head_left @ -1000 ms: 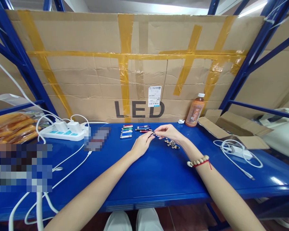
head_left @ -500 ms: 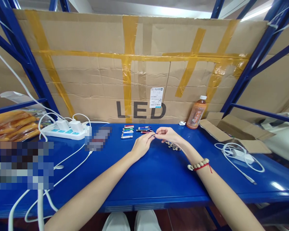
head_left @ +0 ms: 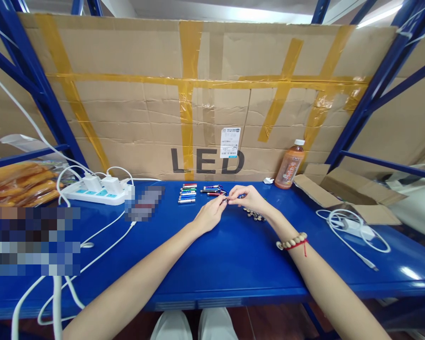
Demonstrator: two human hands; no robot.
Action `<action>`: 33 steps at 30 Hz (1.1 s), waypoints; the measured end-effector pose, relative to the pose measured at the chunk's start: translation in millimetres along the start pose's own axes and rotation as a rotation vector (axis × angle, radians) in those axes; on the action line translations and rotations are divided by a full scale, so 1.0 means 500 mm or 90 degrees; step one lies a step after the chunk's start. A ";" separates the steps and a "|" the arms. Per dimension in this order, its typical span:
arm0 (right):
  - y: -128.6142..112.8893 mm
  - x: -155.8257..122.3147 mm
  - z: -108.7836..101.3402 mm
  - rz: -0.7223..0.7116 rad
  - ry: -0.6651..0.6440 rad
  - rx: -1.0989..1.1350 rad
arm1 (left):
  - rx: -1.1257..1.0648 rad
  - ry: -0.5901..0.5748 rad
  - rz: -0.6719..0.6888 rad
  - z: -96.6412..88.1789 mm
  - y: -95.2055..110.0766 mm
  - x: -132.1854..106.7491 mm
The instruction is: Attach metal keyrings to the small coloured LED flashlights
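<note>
My left hand (head_left: 208, 213) and my right hand (head_left: 247, 197) meet fingertip to fingertip over the blue table (head_left: 216, 255), both pinched on a small dark part (head_left: 226, 200) that is too small to name. Just behind them lie several small coloured cylinders like mini flashlights, one group at the left (head_left: 187, 193) and another right by my fingers (head_left: 212, 190). A heap of small round metal pieces (head_left: 254, 215) lies under my right wrist, which wears a bead bracelet (head_left: 291, 243).
A white power strip (head_left: 94, 193) with chargers and white cables (head_left: 102, 236) sits at the left. An orange drink bottle (head_left: 289, 165), an open cardboard box (head_left: 343, 186) and a coiled white cable (head_left: 350, 226) are at the right. A taped cardboard sheet marked LED (head_left: 205, 94) stands behind.
My hands have stayed together at the same spot; the right hand's fingers have shifted slightly on the small part. The view has barely moved.
</note>
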State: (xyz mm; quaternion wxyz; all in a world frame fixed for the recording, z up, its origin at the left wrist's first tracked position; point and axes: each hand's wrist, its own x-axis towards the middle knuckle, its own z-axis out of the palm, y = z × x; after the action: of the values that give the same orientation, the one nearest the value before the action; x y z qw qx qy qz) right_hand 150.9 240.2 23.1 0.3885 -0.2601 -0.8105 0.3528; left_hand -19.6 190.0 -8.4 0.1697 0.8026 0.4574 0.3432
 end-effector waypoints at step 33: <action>0.004 -0.005 0.011 -0.056 0.036 -0.112 | 0.050 0.025 0.054 0.000 -0.006 -0.003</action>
State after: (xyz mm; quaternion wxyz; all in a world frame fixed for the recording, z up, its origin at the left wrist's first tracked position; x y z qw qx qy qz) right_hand 148.1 237.5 18.1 0.4018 -0.2672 -0.8377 0.2557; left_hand -21.8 190.4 -10.8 0.1145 0.8204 0.4395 0.3474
